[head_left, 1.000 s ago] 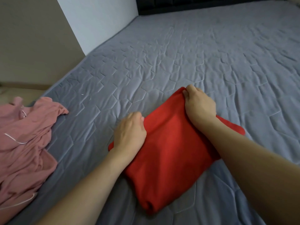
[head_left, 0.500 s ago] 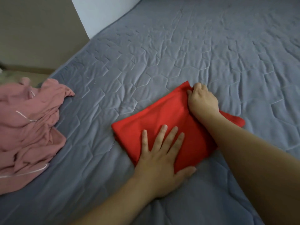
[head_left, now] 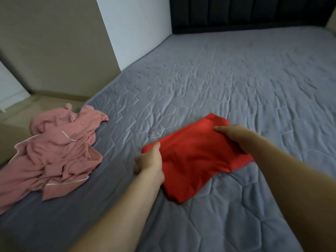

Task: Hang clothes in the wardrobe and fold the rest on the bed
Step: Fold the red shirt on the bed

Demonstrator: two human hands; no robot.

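Hands: our left hand and right hand pinch opposite edges of folded red cloth on bed; pink garment crumpled well left of red cloth.

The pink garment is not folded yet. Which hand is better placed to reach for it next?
Probably the left. The left hand grips the folded red garment's left edge, on the side where the crumpled pink garment lies. The right hand holds the far right edge and would have to cross over.

A bedroom: quilted grey bed against dark padded headboard.
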